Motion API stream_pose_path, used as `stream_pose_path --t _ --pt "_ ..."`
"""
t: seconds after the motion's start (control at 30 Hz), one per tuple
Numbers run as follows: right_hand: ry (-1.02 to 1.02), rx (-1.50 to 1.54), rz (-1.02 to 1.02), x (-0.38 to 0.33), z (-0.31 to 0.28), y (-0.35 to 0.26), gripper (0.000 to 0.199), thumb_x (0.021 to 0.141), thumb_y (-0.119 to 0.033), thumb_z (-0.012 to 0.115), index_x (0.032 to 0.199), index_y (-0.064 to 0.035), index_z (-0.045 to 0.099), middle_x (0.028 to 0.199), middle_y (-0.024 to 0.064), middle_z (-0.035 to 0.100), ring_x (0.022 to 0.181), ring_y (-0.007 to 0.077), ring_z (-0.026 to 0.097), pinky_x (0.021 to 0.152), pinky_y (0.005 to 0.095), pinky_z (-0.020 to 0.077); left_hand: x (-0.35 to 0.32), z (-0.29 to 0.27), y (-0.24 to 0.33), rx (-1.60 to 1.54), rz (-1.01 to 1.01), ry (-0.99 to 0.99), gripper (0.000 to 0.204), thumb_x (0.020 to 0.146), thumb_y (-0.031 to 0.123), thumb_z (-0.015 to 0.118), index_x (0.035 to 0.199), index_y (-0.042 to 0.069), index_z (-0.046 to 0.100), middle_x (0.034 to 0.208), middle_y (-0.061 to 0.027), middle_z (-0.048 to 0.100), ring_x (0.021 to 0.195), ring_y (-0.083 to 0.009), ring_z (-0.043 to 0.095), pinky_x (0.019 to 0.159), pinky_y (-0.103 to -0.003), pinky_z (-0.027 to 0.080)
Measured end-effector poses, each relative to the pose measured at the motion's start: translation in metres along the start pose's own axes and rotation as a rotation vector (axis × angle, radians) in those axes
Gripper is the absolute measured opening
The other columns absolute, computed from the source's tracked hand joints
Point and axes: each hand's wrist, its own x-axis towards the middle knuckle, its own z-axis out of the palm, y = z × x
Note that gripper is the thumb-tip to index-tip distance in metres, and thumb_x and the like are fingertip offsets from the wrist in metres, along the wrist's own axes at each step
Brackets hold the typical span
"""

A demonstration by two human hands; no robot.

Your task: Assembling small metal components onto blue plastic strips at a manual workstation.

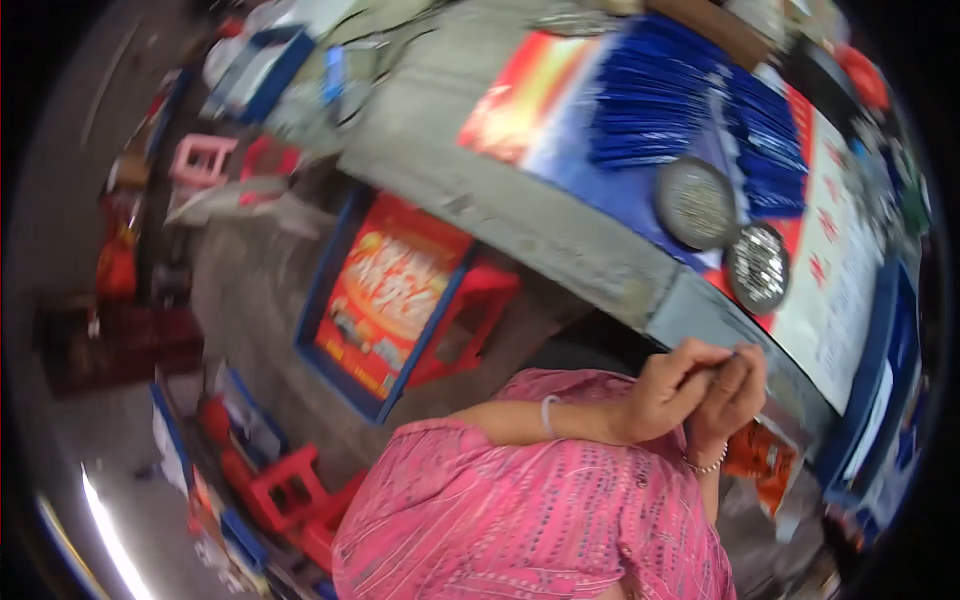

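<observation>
My left hand (675, 392), with a pale band at its wrist, is closed in a pinch by the table's front edge. Against it, my right hand (733, 393), wearing a beaded bracelet, is closed too, fingertips meeting. Whatever lies between them is too small and hidden to make out. Just beyond, on the table, a grey round dish (697, 203) holds many tiny metal pieces. Beside it a dark round dish (758, 267) is filled with shinier metal pieces. Behind these lie piles of slim, glossy dark-blue pieces (645, 95), spread on a printed sheet (580, 190).
Left of the table, a blue-rimmed tray (400, 390) lined with a red printed sheet rests on a red stool (470, 325). A blue bin (868, 400) stands at the table's right. An orange packet (762, 462) is below my right hand. Other stools (285, 490) stand lower left.
</observation>
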Motion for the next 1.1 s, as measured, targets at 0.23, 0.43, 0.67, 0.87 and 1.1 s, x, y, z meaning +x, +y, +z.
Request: stream_pose_path --t 0.23,0.43,0.67,0.87,1.1 --pt "-0.284 0.592 0.477 0.012 0.015 -0.019 0.051 0.100 -0.042 0.031 0.080 0.0005 0.050 0.074 0.0073 0.051 0.068 0.0149 0.050 0.065 0.0271 0.0387 -0.023 -0.062 0.022 0.097 -0.026 0.048 0.026 0.086 -0.001 0.056 0.112 0.000 0.054 0.089 -0.0043 0.062 0.079 -0.0072 0.058 0.069 -0.023 0.047" --pt "-0.637 0.360 0.355 0.008 0.034 -0.031 0.040 0.099 -0.034 0.038 0.099 0.0034 0.052 0.094 0.0105 0.054 0.084 0.0174 0.057 0.076 0.0280 0.0434 -0.080 -0.224 0.053 0.460 -0.445 0.425 0.024 0.094 0.013 0.047 0.115 0.004 0.052 0.077 -0.0041 0.062 0.061 -0.0078 0.057 0.057 -0.023 0.047" --pt "-0.884 0.355 0.236 0.007 0.056 -0.041 0.024 0.096 -0.020 0.044 0.101 0.0020 0.051 0.096 0.0117 0.053 0.084 0.0207 0.057 0.076 0.0304 0.0449 -0.180 -0.378 0.074 1.014 -0.473 0.820 0.022 0.093 0.010 0.049 0.109 -0.003 0.056 0.089 -0.0074 0.058 0.066 -0.0107 0.060 0.057 -0.023 0.049" --pt "-1.063 0.192 0.044 0.009 0.061 -0.050 0.025 0.094 -0.023 0.048 0.097 0.0012 0.051 0.087 0.0168 0.053 0.078 0.0338 0.054 0.072 0.0366 0.0438 -0.233 -0.395 0.053 0.859 -0.805 0.676 0.020 0.085 0.005 0.058 0.103 -0.002 0.060 0.093 -0.0110 0.067 0.085 -0.0151 0.063 0.076 -0.027 0.049" --pt "-1.244 0.061 0.044 0.013 0.065 -0.061 0.026 0.092 -0.024 0.051 0.095 0.0017 0.051 0.086 0.0188 0.053 0.077 0.0372 0.054 0.068 0.0388 0.0436 -0.254 -0.390 0.018 0.852 -0.884 0.513 0.017 0.082 0.006 0.061 0.099 0.002 0.060 0.089 -0.0090 0.067 0.081 -0.0158 0.063 0.071 -0.028 0.048"
